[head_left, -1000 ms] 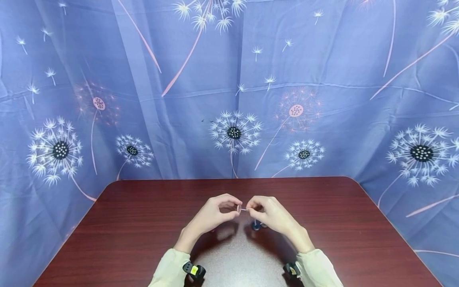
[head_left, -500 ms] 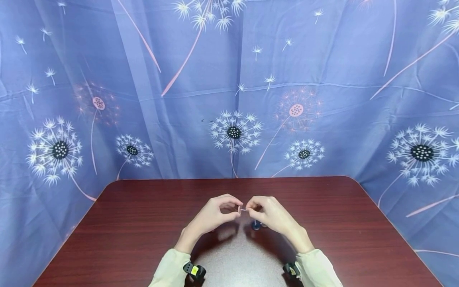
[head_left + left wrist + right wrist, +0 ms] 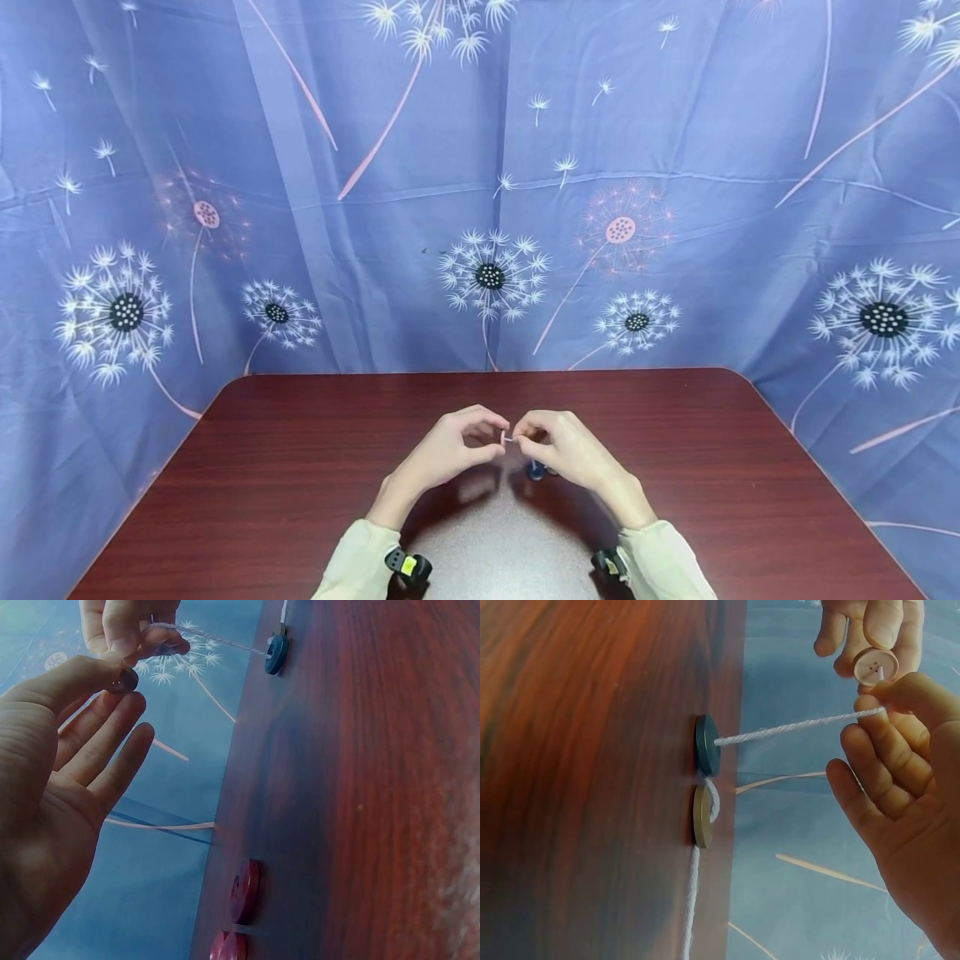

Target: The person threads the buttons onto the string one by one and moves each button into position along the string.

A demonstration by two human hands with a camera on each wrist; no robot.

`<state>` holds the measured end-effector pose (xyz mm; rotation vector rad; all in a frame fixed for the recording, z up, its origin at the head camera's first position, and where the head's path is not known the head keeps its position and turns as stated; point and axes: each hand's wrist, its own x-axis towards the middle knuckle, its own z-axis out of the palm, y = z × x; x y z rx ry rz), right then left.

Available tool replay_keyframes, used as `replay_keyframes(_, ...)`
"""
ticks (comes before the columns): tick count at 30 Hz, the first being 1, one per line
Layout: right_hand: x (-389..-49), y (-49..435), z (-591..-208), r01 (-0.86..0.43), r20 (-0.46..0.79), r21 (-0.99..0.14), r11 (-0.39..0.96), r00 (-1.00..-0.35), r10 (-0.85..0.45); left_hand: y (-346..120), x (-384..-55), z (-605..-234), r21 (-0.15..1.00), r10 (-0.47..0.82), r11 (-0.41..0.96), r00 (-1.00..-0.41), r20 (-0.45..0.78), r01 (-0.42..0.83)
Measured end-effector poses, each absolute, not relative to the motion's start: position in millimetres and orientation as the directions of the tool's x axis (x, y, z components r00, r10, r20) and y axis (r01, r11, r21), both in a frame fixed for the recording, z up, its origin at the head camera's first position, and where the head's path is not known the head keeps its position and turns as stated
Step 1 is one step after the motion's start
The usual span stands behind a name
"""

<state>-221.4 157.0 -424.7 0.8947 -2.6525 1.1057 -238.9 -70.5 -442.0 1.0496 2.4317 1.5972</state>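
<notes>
My left hand [image 3: 442, 450] pinches a pale pinkish button [image 3: 865, 669] with small holes by its rim, between thumb and fingertips. Facing it, my right hand [image 3: 573, 450] pinches a white twisted cord [image 3: 795, 729] close to its end. The cord's tip points at the button's face near the holes; whether it is inside a hole I cannot tell. From my right fingers the cord runs down to a dark teal button [image 3: 707, 746] on the table. It continues past that to a brownish-gold button [image 3: 702, 817] beside it, then away across the tabletop.
In the left wrist view a red button [image 3: 245, 892] lies on the wooden table [image 3: 390, 787], with more red buttons [image 3: 232, 946] at the frame's bottom edge. A blue dandelion-print curtain [image 3: 390, 250] hangs behind the table.
The pinched button has shifted slightly right, toward my right hand. The gap between the two hands is a little narrower, and less cord shows between them.
</notes>
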Motion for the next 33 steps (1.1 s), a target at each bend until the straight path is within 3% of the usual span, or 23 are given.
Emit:
replay_keyframes(24,-222.2,155.4,-426.2,-0.629,0.389,-0.591,0.505,-0.771,-0.504,-66.7,-238.6,-445.6,0.825,0.518,0.203,-0.773,0.366,0.527)
replay_keyframes(33,-220.9,154.8,-425.0,-0.620,0.346,-0.599,0.506,-0.771,-0.535,-64.2,-239.1,-448.6,0.843,0.485,0.157,-0.784,0.388,0.514)
